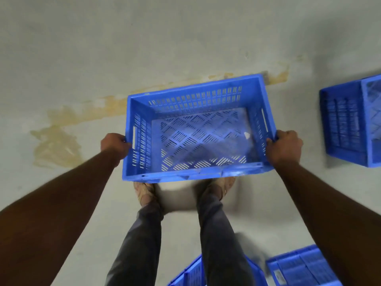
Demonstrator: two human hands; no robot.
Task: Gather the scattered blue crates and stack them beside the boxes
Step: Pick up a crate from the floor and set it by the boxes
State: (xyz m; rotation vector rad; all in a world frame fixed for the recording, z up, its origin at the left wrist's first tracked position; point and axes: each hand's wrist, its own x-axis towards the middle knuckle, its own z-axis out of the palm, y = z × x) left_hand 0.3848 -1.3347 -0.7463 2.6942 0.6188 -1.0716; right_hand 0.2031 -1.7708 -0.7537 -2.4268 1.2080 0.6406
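Observation:
An empty blue slotted crate (198,131) is held upright above the floor, just in front of my feet. My left hand (114,144) grips its left end wall by the handle slot. My right hand (283,147) grips the right end wall. A small white scrap lies on the crate's perforated bottom. Another blue crate (350,120) lies tipped on its side on the floor at the right edge. Two more blue crates sit on the floor behind me, one (191,273) by my legs and one (299,267) at the bottom right. No boxes are in view.
The floor (82,48) is grey concrete with a long yellowish stain (59,137) running from the left toward the upper right. My legs and sandalled feet (144,193) stand directly under the held crate.

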